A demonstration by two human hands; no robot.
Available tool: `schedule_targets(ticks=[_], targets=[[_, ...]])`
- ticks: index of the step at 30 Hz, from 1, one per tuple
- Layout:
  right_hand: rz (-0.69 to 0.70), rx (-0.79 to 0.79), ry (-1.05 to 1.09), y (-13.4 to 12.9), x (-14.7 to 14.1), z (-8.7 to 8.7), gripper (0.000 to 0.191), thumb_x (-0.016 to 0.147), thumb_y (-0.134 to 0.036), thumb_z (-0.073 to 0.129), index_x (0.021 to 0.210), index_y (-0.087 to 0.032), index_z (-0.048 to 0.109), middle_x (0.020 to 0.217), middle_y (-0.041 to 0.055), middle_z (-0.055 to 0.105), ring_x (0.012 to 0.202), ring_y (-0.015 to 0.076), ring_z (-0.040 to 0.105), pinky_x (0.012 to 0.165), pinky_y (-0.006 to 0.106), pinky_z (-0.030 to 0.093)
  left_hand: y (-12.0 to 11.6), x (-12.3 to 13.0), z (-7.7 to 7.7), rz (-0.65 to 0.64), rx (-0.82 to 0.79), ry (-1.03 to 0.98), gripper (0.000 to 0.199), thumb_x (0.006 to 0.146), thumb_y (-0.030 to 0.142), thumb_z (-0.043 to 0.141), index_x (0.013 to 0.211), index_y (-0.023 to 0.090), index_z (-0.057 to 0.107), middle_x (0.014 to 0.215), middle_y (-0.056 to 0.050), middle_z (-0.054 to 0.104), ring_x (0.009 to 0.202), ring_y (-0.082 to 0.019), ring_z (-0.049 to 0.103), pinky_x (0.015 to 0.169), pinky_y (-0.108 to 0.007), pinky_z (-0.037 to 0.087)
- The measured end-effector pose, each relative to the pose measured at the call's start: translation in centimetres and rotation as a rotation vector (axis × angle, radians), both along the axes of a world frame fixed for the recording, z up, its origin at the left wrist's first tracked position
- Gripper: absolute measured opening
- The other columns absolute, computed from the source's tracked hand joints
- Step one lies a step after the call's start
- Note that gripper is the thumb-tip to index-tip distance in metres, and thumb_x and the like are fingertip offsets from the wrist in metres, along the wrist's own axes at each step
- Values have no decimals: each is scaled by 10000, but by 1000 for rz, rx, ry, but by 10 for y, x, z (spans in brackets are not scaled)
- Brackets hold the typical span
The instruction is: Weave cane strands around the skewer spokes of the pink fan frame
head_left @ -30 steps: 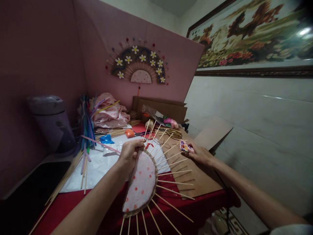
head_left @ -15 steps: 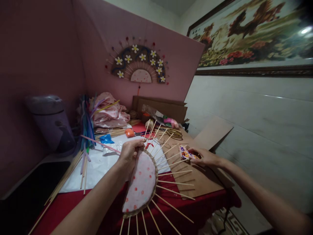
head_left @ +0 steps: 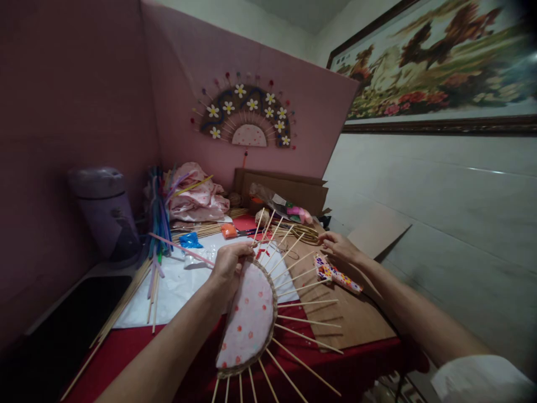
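My left hand (head_left: 230, 267) grips the top corner of a half-round fan piece (head_left: 247, 319), covered in pink dotted cloth and edged with twine. Thin wooden sticks (head_left: 310, 322) radiate from its curved rim. Over at the right, my right hand (head_left: 340, 246) is held with fingers extended and nothing in them. Below it a flower-patterned glue gun (head_left: 335, 274) lies on a cardboard sheet (head_left: 356, 319). Gold-coloured scissor-like handles (head_left: 308, 234) lie just left of the right fingertips; I cannot tell whether they touch.
A finished flowered fan (head_left: 247, 112) hangs on the pink board. Pipe cleaners (head_left: 157, 212), pink cloth (head_left: 197, 193), blue (head_left: 191, 240) and orange (head_left: 229, 230) packets and loose sticks (head_left: 121, 308) cover the left and back. A purple container (head_left: 107, 218) stands far left.
My right hand has let go of the glue gun, leaving it on the cardboard, and moved up toward the gold handles. My left hand still holds the fan piece. The view has shifted slightly.
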State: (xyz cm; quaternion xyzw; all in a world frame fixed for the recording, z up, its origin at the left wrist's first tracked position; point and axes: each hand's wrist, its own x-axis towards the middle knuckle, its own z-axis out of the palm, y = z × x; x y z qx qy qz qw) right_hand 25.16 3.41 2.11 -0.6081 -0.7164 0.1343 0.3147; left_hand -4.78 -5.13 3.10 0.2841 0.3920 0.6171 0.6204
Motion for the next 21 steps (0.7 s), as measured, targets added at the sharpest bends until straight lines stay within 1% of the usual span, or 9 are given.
schedule_targets(ticks=[3, 4, 5, 7, 9, 11, 13, 16, 21], targets=[[-84, 187, 7, -8, -25, 24, 224, 774, -357, 442, 796, -184, 582, 818, 80, 617, 764, 206, 545, 709, 331, 407, -2, 0, 1, 2, -1, 4, 96, 441, 69, 605, 514, 131, 598, 464, 13, 522, 429, -82, 410, 425, -229, 276], [-95, 259, 10, -14, -37, 33, 251, 792, -396, 442, 790, -187, 580, 823, 79, 611, 765, 203, 540, 709, 324, 399, -2, 0, 1, -1, -1, 4, 94, 443, 68, 604, 509, 134, 592, 462, 14, 517, 428, -84, 410, 425, -232, 276], [-74, 365, 3, -22, -50, 42, 271, 806, -416, 446, 768, -184, 580, 776, 75, 604, 719, 193, 536, 677, 311, 396, -3, 0, 1, -6, -1, 3, 93, 445, 68, 604, 507, 136, 587, 458, 17, 509, 427, -84, 409, 425, -233, 275], [76, 481, -34, -40, -78, 56, 280, 841, -394, 432, 729, -183, 578, 713, 56, 585, 657, 168, 517, 641, 295, 391, -3, 0, 2, -20, 2, 1, 94, 451, 69, 606, 504, 140, 577, 446, 26, 485, 420, -80, 400, 425, -233, 274], [309, 534, -144, -57, -106, 65, 216, 845, -319, 464, 720, -186, 580, 791, 54, 602, 754, 172, 531, 726, 313, 392, -3, 0, 2, -39, 10, 1, 91, 458, 72, 610, 501, 141, 570, 442, 31, 468, 420, -77, 393, 427, -231, 278], [474, 548, -288, -69, -128, 67, 124, 826, -238, 502, 774, -187, 602, 892, 55, 612, 864, 183, 518, 812, 341, 363, -3, -1, 1, -62, 30, 1, 79, 466, 82, 613, 509, 138, 576, 474, 19, 498, 440, -83, 411, 435, -230, 292], [550, 550, -401, -74, -144, 65, 110, 819, -219, 513, 834, -188, 617, 931, 59, 608, 920, 198, 489, 831, 359, 341, -2, -1, -2, -91, 67, -9, 66, 477, 91, 612, 524, 131, 590, 542, -5, 552, 480, -94, 440, 452, -228, 310], [520, 554, -513, -73, -155, 58, 141, 826, -249, 502, 850, -178, 622, 910, 78, 594, 916, 218, 460, 793, 368, 326, 0, -1, -5, -111, 123, -19, 61, 489, 93, 605, 544, 120, 611, 610, -27, 592, 524, -99, 458, 475, -221, 319], [436, 568, -569, -67, -162, 54, 134, 802, -279, 524, 817, -182, 615, 869, 83, 556, 872, 229, 429, 737, 359, 301, 1, -2, -7, -114, 153, -12, 72, 500, 85, 586, 552, 115, 624, 578, -19, 578, 520, -93, 450, 484, -216, 307]])
